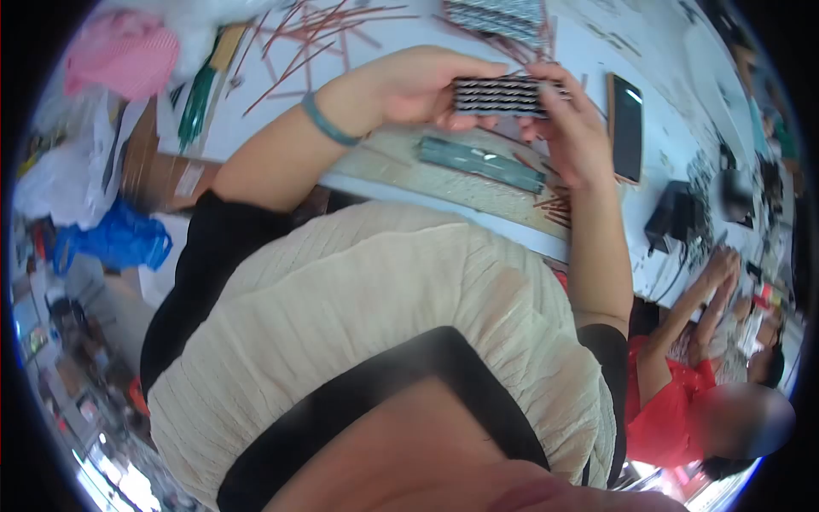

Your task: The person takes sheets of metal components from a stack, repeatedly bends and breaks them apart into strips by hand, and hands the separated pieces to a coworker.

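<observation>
My left hand and my right hand both grip a small rectangular block with black and silver rows, which I cannot name more exactly. The left hand's fingers are closed around its left end. At the right end, the right thumb presses on its top face while the fingers curl beneath. Just below the hands, a grey-green glossy bar lies on a flat board. Several short reddish-brown sticks lie near the bar's right end. Beyond the hands is a larger patterned bundle in similar stripes.
Long thin reddish sticks are scattered over the white table. A phone lies right of my right hand, with a black box-like object beyond. Green strands and a cardboard box are left. A co-worker in red sits right.
</observation>
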Available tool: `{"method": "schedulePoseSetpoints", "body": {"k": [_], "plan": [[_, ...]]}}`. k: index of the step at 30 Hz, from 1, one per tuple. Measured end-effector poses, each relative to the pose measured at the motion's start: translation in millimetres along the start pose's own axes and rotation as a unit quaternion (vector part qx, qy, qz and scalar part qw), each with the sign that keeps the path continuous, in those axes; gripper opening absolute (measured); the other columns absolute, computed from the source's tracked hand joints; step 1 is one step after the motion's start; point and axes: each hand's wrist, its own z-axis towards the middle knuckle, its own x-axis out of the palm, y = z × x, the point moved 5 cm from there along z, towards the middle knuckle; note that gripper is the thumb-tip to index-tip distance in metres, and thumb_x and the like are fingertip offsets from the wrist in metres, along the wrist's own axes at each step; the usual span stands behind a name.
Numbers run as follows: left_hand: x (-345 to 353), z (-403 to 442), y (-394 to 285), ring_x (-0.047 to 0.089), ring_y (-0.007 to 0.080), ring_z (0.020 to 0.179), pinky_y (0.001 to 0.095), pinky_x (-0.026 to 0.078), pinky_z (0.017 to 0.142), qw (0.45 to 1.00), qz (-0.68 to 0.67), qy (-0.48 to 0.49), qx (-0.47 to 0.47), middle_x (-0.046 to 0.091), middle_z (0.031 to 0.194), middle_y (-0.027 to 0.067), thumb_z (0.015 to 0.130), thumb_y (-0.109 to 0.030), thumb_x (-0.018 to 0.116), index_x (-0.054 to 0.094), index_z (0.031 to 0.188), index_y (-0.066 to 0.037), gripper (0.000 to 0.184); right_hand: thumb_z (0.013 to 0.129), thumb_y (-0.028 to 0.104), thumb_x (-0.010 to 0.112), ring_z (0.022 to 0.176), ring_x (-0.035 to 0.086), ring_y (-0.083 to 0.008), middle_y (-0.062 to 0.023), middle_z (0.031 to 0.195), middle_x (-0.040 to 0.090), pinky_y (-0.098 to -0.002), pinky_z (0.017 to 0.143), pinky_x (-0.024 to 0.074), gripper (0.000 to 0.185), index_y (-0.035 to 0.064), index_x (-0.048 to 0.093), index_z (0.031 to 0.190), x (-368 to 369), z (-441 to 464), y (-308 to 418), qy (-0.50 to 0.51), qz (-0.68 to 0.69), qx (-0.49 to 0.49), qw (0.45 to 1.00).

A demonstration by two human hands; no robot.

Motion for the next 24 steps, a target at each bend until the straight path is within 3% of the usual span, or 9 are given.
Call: {"method": "schedulePoseSetpoints", "body": {"k": [4, 11, 15, 18, 19, 21, 22, 23, 24], "plan": [[-5.4, 3.6, -4.5, 0.055, 0.0098, 0.066, 0.021, 0.043, 0.051, 0.981, 0.12, -0.097, 0.113, 0.06, 0.096, 0.0053, 0.096, -0.047, 0.035, 0.043, 0.13, -0.006, 0.053, 0.088, 0.015, 0.061, 0.068, 0.06, -0.0132, -0.0068, 0.092, 0.058, -0.0241, 0.058, 0.0495, 0.024, 0.0026, 0.055, 0.108, -17.0, -12.5, 25.1, -0.062, -0.029, -0.049, 0.996], [-16.2, 8.7, -9.6, 0.047, 0.0053, 0.063, 0.0194, 0.04, 0.053, 0.88, 0.43, -0.12, 0.163, 0.052, 0.084, 0.0011, 0.088, -0.017, 0.059, 0.046, 0.123, -0.003, 0.04, 0.087, 0.015, 0.062, 0.071, 0.064, -0.0187, -0.0129, 0.092, 0.062, -0.0266, 0.061, 0.0536, 0.029, -0.0049, 0.055, 0.106, -165.3, -74.5, 141.6, -0.404, -0.122, -0.242, 0.874], [-8.7, 3.9, -10.6, 0.046, 0.0053, 0.058, 0.0212, 0.039, 0.051, 0.845, 0.482, -0.105, 0.206, 0.052, 0.081, 0.0021, 0.084, -0.014, 0.064, 0.055, 0.113, -0.002, 0.033, 0.084, 0.018, 0.065, 0.074, 0.065, -0.0215, -0.0154, 0.101, 0.06, -0.0247, 0.063, 0.0549, 0.04, -0.0074, 0.052, 0.112, -302.0, -54.2, 221.1, -0.407, -0.117, -0.32, 0.847], [-9.1, 7.1, -11.6, 0.047, 0.0047, 0.06, 0.0205, 0.04, 0.053, 0.855, 0.469, -0.092, 0.202, 0.052, 0.082, 0.0015, 0.083, -0.012, 0.064, 0.057, 0.111, -0.002, 0.03, 0.081, 0.039, 0.066, 0.091, 0.062, -0.0242, -0.0198, 0.125, 0.047, -0.0288, 0.065, 0.0555, 0.067, -0.0044, 0.044, 0.128, -337.7, -42.4, 271.0, -0.486, -0.304, -0.238, 0.784], [-8.0, 5.8, -14.8, 0.047, 0.0046, 0.061, 0.02, 0.04, 0.054, 0.882, 0.43, -0.1, 0.165, 0.052, 0.083, 0.0014, 0.083, -0.011, 0.064, 0.057, 0.11, -0.003, 0.03, 0.087, 0.038, 0.057, 0.094, 0.061, -0.0226, -0.0166, 0.126, 0.05, -0.033, 0.067, 0.0549, 0.06, -0.002, 0.044, 0.129, -344.0, -38.1, 279.8, -0.599, -0.348, -0.098, 0.715], [-9.0, 0.9, -25.7, 0.048, 0.0045, 0.065, 0.0196, 0.041, 0.058, 0.894, 0.408, -0.125, 0.136, 0.053, 0.086, 0.0013, 0.082, -0.008, 0.064, 0.058, 0.109, -0.003, 0.029, 0.089, 0.047, 0.054, 0.109, 0.054, -0.0341, -0.021, 0.129, 0.046, -0.0423, 0.085, 0.0494, 0.069, 0.0012, 0.035, 0.137, -271.5, -36.5, 311.6, -0.57, -0.328, -0.1, 0.747], [-10.6, -4.1, -34.6, 0.049, 0.0046, 0.067, 0.0196, 0.041, 0.06, 0.881, 0.428, -0.14, 0.146, 0.054, 0.087, 0.0013, 0.081, -0.007, 0.064, 0.058, 0.109, -0.004, 0.029, 0.087, 0.049, 0.056, 0.095, 0.059, -0.0278, -0.0163, 0.108, 0.061, -0.0404, 0.08, 0.0477, 0.062, 0.0055, 0.046, 0.129, -261.0, -43.7, 326.1, -0.477, -0.306, -0.197, 0.8], [-6.4, -6.7, -43.3, 0.05, 0.0048, 0.069, 0.0195, 0.041, 0.062, 0.867, 0.448, -0.153, 0.156, 0.054, 0.089, 0.0013, 0.081, -0.005, 0.064, 0.058, 0.109, -0.004, 0.029, 0.092, 0.036, 0.053, 0.074, 0.063, -0.0132, -0.0088, 0.095, 0.063, -0.0185, 0.053, 0.0465, 0.04, 0.0006, 0.058, 0.109, -212.1, -56.1, 342.9, -0.417, -0.301, -0.312, 0.799], [13.2, -18.4, -68.9, 0.05, 0.0058, 0.071, 0.0201, 0.042, 0.064, 0.851, 0.444, -0.185, 0.212, 0.055, 0.092, 0.0022, 0.08, -0.003, 0.062, 0.058, 0.108, -0.003, 0.028, 0.092, 0.033, 0.049, 0.099, 0.06, -0.0223, -0.0145, 0.124, 0.053, -0.0351, 0.078, 0.052, 0.051, -0.0014, 0.045, 0.13, -238.0, -72.4, 370.5, -0.319, -0.364, -0.335, 0.808]]}}
